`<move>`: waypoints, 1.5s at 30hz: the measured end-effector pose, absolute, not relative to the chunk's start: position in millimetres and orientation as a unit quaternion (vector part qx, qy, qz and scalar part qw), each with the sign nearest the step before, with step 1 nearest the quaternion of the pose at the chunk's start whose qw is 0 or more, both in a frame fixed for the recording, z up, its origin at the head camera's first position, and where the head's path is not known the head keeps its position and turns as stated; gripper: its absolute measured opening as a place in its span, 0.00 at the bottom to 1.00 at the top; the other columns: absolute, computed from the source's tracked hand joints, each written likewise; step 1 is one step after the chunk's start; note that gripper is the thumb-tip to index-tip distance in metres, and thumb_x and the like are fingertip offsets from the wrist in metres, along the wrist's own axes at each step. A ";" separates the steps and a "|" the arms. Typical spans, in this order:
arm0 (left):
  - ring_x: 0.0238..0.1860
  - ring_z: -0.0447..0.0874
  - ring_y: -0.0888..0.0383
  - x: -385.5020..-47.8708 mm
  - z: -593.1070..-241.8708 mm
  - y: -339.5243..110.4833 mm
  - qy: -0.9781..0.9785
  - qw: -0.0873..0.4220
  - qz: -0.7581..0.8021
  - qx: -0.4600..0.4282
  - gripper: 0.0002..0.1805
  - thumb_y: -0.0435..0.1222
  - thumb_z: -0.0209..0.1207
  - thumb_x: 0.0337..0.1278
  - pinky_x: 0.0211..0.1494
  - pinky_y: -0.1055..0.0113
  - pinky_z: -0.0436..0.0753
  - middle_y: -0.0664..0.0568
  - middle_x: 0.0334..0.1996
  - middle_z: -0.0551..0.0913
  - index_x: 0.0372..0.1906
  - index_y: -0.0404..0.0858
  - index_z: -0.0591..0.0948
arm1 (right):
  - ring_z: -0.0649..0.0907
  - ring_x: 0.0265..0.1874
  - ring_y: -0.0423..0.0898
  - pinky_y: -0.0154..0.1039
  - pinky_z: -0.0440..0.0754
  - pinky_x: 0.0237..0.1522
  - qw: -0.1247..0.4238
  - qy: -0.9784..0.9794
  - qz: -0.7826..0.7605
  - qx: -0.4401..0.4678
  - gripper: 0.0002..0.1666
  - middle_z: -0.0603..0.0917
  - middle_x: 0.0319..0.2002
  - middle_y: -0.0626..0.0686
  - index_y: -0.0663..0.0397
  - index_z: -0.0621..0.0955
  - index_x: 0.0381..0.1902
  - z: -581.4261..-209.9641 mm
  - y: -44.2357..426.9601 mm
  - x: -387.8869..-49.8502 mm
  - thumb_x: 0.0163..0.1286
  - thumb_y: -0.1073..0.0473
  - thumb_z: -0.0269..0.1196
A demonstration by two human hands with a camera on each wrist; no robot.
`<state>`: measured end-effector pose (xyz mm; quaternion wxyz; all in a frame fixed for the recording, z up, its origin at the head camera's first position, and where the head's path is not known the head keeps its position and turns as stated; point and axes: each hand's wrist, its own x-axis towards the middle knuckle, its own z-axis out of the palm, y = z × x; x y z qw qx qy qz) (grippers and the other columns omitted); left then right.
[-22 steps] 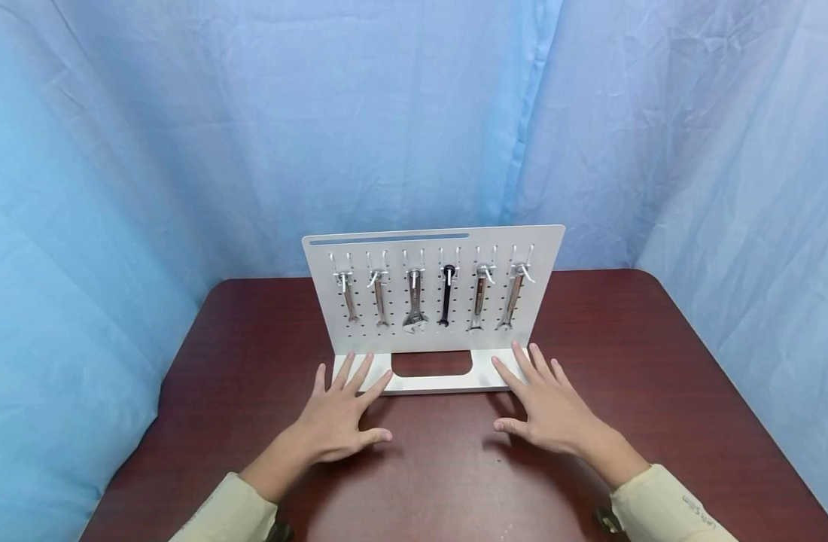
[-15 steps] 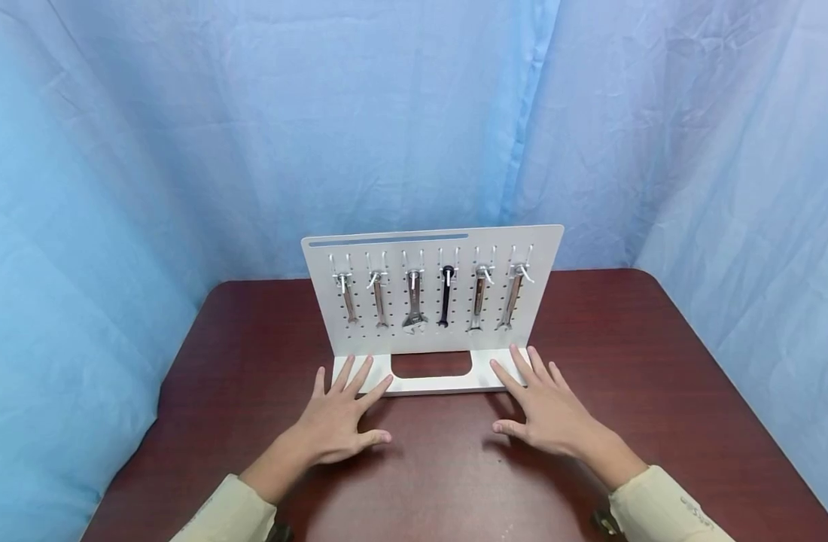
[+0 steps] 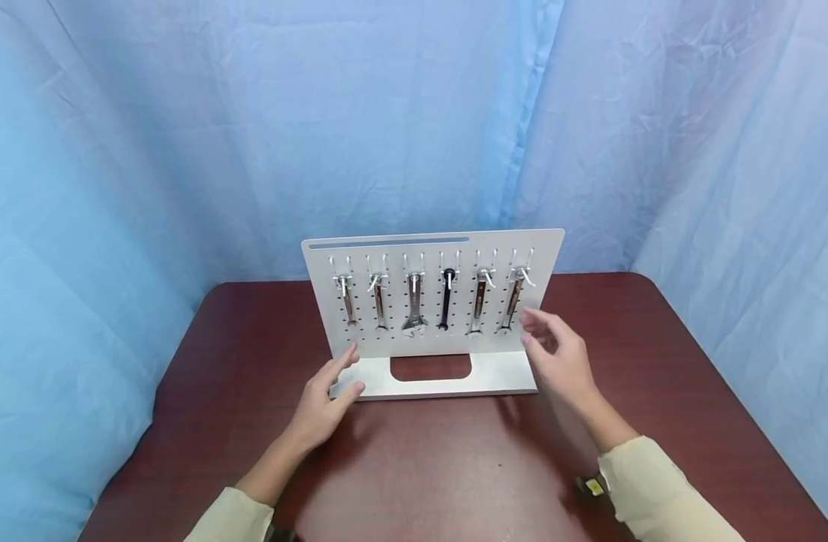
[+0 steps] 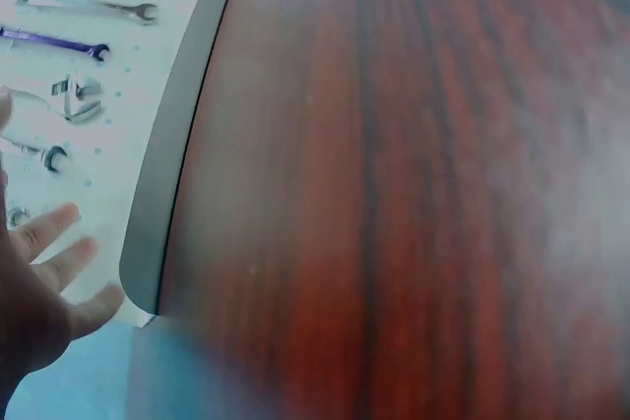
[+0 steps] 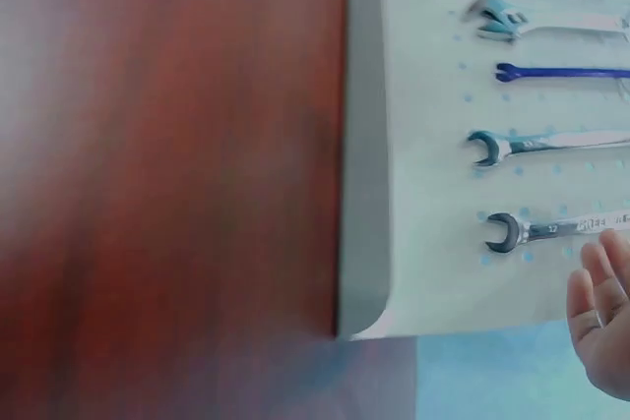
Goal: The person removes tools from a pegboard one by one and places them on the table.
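Left hand (image 3: 322, 403) is hovering relaxed, empty; right hand (image 3: 564, 366) is half-curling by 1 wrench (image 5: 551, 231), also empty, can't tell if it's touching.

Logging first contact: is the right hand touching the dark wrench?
Apart. The head view shows it: two silver wrenches and bare pegboard lie between the right hand and the dark wrench.

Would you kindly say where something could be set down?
Bare tabletop lies before the white stand between the left hand and right hand, also from the right hand to the blue curtain. Six wrenches crowd its panel.
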<state>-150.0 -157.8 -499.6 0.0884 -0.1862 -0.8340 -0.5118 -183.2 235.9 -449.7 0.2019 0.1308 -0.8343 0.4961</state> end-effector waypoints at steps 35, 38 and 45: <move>0.49 0.81 0.44 -208.1 -516.8 -172.4 -0.744 0.119 -0.658 -0.001 0.29 0.16 0.62 0.55 0.50 0.71 0.80 0.31 0.51 0.81 0.64 0.27 0.72 | 0.80 0.31 0.35 0.32 0.82 0.34 0.141 -0.765 0.628 0.025 0.09 0.79 0.34 0.49 0.71 0.74 0.39 -428.7 203.5 -219.7 0.73 0.68 0.62; 0.45 0.82 0.47 -212.6 -516.6 -172.2 -0.734 0.114 -0.669 -0.007 0.27 0.16 0.62 0.55 0.44 0.76 0.80 0.31 0.51 0.82 0.61 0.28 0.74 | 0.79 0.30 0.36 0.31 0.81 0.33 0.148 -0.755 0.638 0.030 0.08 0.78 0.34 0.48 0.74 0.74 0.39 -427.2 204.6 -216.8 0.73 0.70 0.61; 0.52 0.82 0.47 -220.9 -522.1 -169.9 -0.740 0.085 -0.667 0.014 0.16 0.19 0.61 0.61 0.46 0.75 0.81 0.34 0.50 0.83 0.53 0.27 0.79 | 0.79 0.27 0.37 0.30 0.81 0.32 0.153 -0.748 0.645 0.043 0.06 0.79 0.32 0.51 0.75 0.73 0.38 -423.0 205.2 -210.6 0.72 0.73 0.59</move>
